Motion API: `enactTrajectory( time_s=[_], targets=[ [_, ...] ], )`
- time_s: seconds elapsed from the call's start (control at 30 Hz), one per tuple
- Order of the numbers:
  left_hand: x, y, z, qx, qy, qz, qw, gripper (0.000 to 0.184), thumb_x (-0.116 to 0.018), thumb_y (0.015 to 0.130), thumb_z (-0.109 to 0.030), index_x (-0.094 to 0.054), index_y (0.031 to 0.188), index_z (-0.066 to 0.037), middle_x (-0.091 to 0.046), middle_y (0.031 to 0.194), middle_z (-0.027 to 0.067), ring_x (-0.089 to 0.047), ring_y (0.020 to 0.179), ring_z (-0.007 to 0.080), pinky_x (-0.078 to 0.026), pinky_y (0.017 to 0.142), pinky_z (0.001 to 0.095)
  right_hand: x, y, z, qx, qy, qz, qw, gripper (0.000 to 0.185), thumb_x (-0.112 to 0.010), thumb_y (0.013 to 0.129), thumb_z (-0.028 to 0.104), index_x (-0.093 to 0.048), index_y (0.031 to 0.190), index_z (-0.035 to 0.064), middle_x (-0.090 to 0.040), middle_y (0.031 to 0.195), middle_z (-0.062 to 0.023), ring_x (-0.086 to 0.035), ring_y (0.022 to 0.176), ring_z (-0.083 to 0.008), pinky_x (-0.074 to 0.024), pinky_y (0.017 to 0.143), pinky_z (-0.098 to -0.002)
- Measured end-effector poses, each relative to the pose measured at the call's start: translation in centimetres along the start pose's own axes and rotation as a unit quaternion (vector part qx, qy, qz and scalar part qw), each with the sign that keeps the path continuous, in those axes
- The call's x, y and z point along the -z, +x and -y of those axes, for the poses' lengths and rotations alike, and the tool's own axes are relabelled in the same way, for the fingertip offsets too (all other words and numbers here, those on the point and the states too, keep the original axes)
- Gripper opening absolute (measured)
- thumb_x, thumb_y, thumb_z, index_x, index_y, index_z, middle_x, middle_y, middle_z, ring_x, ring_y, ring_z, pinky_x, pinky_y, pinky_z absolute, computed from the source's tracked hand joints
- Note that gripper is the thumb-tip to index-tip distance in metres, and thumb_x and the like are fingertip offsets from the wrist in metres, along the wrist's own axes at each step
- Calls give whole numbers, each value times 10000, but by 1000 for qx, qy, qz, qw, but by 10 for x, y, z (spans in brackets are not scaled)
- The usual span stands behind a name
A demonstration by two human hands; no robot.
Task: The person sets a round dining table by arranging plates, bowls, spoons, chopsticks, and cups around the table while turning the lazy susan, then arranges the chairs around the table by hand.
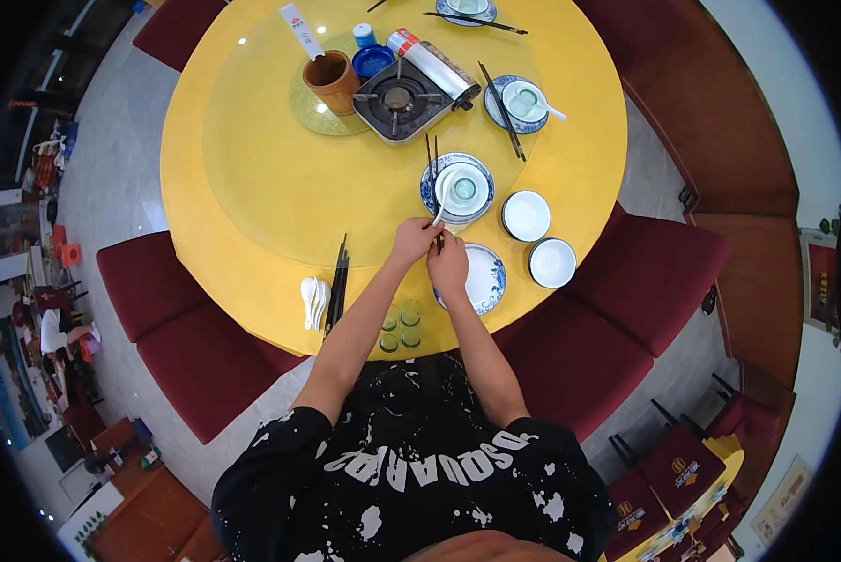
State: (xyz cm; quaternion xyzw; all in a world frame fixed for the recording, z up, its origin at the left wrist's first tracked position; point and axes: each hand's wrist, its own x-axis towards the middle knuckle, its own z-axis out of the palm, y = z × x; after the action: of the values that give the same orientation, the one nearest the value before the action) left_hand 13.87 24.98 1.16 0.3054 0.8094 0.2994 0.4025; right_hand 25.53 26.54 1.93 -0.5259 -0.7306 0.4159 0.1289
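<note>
My left hand (415, 240) and my right hand (449, 265) are close together at the near edge of a blue-patterned plate (429, 201). Both are closed around the near end of a pair of dark chopsticks (433, 155), which rest across the plate's left side. A white bowl (479, 197) on this plate holds a small clear glass (464, 189). The handle of a white spoon (445, 199) comes out of the bowl toward my left fingers; whether they touch it I cannot tell. Beside my right wrist lies another blue-patterned plate (484, 281), partly covered by that arm.
White bowls (526, 215) stand at the right. Several glasses (388, 343) are near the front edge, with white spoons (314, 300) and a chopstick bundle (340, 286) leftward. A gas stove (397, 99), wooden pot (331, 82) and another place setting (517, 105) sit farther back. Maroon chairs (186, 347) surround the table.
</note>
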Motion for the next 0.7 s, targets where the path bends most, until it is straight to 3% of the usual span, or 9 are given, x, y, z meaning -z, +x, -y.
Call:
enactTrajectory(
  time_s=[0.07,0.27,0.47,0.7],
  targets=[
    [1,0,4,17,-27,10,999,360,-619,918,-361,-733,900,-20,-695,703,128,-671,589,217,-521,600,344,0,4,-4,8,3,11,1000,345,-642,870,141,-602,1193,26,-612,1022,-189,-614,905,-374,-498,778,-451],
    [0,0,17,60,-134,24,989,268,-621,911,-247,-737,924,-5,-712,733,105,-686,614,153,-530,600,293,-1,0,-6,28,16,3,999,341,-644,870,143,-611,1192,35,-618,1033,-185,-613,942,-369,-500,798,-436],
    [-6,6,27,67,-192,32,979,253,-628,887,-228,-730,954,-6,-707,726,99,-681,625,137,-532,589,277,-5,0,-10,32,37,-18,999,320,-609,884,127,-614,1189,30,-633,1040,-192,-613,976,-371,-497,833,-441],
    [-10,15,41,52,-125,42,990,267,-625,872,-223,-719,948,15,-700,721,97,-671,610,159,-531,578,288,-5,6,-14,19,58,-28,998,273,-584,892,128,-643,1128,6,-658,1038,-223,-631,977,-381,-495,847,-445]
  ],
)
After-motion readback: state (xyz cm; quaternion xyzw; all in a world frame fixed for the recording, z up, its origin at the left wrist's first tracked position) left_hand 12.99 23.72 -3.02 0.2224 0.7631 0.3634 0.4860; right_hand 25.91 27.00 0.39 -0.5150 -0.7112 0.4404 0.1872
